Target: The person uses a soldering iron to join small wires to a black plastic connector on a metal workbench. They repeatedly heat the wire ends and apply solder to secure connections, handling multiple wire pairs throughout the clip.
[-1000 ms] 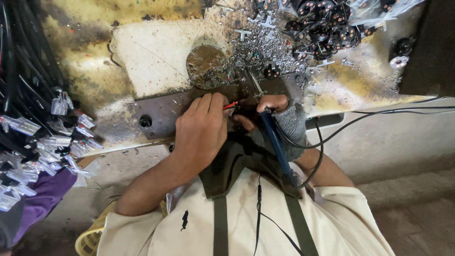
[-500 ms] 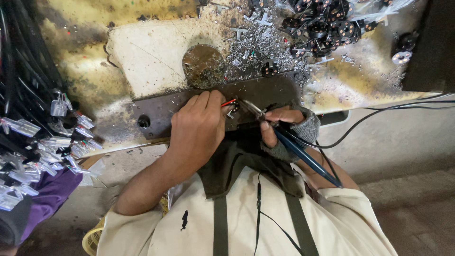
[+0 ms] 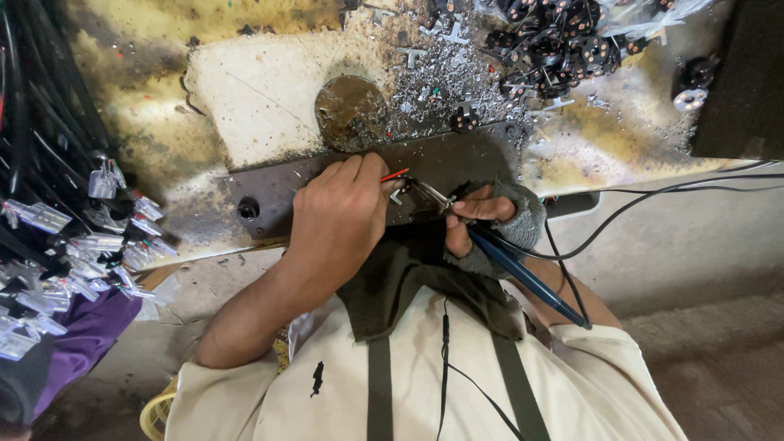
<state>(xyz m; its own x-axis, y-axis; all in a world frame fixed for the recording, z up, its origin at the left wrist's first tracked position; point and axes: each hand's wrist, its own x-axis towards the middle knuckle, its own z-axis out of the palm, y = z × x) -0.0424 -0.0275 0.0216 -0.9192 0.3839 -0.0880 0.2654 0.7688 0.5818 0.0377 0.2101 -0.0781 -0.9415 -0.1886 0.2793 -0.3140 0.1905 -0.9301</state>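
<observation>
A: Looking down at the bench [image 3: 245, 98] w/ its stained yellow-white top. Big stuff first?

B: Bench is filling the upper pic, a dark metal bar [image 3: 457, 159] lying across its near edge. Cable bundle w/ clear plastic connectors [image 3: 73, 237] is hanging at the far left, purple cloth [image 3: 82, 339] under it.

A: And the hands?

B: Left hand [image 3: 339, 220] is resting on the bar, fingers curled shut, pinching a thin red wire [image 3: 394, 175] at the fingertips. Right hand [image 3: 482, 224], in a grey fingerless glove, is clamped round a blue soldering iron [image 3: 523, 273], held like a pen. Its metal tip is pointing left, ending just beside the wire end, over the bar. Hands are close together, not quite touching.

A: Anything smaller?

B: Round brown disc [image 3: 349, 110] is sitting beyond the bar. Silver solder scraps [image 3: 445, 77] are lying scattered right of it. Pile of small black round parts [image 3: 563, 33] is sitting at top right, one more part [image 3: 690, 98] apart from it. Black cords [image 3: 670, 192] are trailing off right. Whether tip & wire are touching, can't tell.
</observation>
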